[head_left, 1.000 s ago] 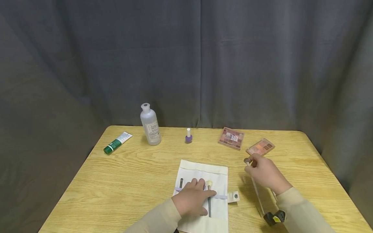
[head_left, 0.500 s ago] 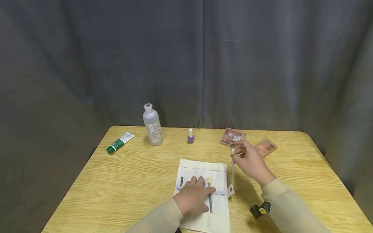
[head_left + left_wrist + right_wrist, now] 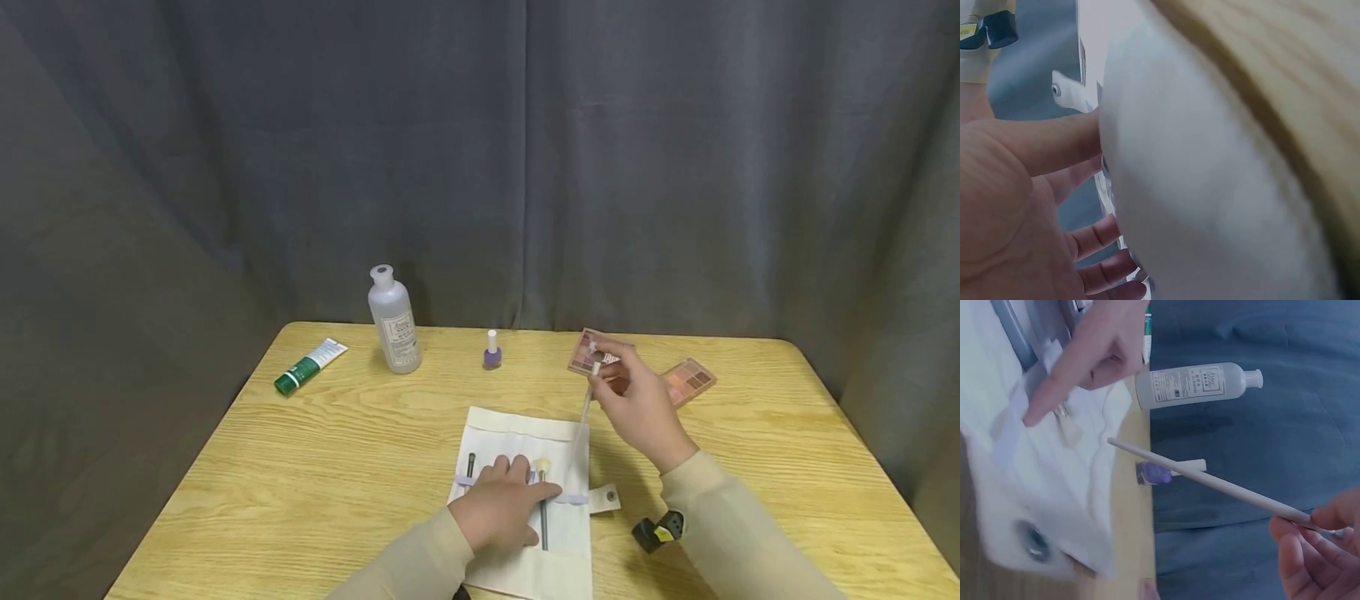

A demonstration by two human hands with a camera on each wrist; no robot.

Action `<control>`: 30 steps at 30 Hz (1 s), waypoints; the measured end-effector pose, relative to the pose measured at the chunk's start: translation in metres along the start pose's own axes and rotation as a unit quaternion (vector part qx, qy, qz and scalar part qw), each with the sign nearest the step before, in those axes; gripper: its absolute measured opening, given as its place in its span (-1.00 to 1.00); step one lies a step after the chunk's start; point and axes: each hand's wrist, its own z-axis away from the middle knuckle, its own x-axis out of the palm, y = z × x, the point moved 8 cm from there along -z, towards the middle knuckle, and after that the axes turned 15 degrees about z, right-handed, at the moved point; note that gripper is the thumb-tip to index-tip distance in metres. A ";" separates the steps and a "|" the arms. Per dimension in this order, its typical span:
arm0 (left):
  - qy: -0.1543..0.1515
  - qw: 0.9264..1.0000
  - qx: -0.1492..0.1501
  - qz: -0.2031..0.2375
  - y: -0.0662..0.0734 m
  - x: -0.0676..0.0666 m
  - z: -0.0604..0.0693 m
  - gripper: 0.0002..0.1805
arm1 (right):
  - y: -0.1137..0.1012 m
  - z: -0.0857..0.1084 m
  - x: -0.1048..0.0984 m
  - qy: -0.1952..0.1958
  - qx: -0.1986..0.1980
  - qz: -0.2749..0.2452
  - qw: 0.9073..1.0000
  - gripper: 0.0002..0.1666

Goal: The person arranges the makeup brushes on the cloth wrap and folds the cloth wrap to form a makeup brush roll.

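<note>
At least three brushes [image 3: 1229,487], two palettes [image 3: 688,382], one bottle [image 3: 397,335], polish [image 3: 492,358], tube [image 3: 309,367], roll [image 3: 551,575].

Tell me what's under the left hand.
The left hand lies on the opened white cloth roll, across its lavender band. A pale-tipped brush passes partly beneath it. Whatever sits directly under the palm is covered and cannot be seen.

head: soft light, dim curtain [image 3: 375,167] | left wrist: blurred cloth [image 3: 1185,169] | right wrist: bluish, blurred snap [image 3: 1032,542]
</note>
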 end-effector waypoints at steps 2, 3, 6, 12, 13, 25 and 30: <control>0.000 1.000 0.000 0.008 -0.001 0.000 0.000 -0.28 | 0.001 0.001 0.007 -0.016 0.006 -0.008 1.000 -0.45; 0.000 1.000 0.001 0.009 0.000 0.000 0.000 -0.28 | 0.001 0.002 0.012 -0.028 0.010 -0.014 0.999 -0.44; -0.001 1.000 0.001 0.011 0.000 0.000 0.000 -0.30 | 0.003 0.005 0.024 -0.050 0.022 -0.025 0.998 -0.43; 0.003 1.000 0.002 0.001 -0.001 0.001 -0.001 -0.33 | 0.004 0.008 0.042 -0.066 0.024 -0.049 0.996 -0.42; 0.003 1.000 0.002 0.000 -0.002 0.001 -0.001 -0.33 | 0.005 0.009 0.044 -0.072 0.026 -0.053 0.996 -0.42; 0.017 1.000 0.007 0.010 -0.003 -0.001 -0.002 -0.34 | 0.015 0.009 0.041 -0.066 0.039 -0.017 0.997 -0.49; 0.008 1.000 0.004 0.002 -0.002 0.000 -0.002 -0.30 | 0.015 0.010 0.043 -0.091 0.041 -0.012 0.995 -0.46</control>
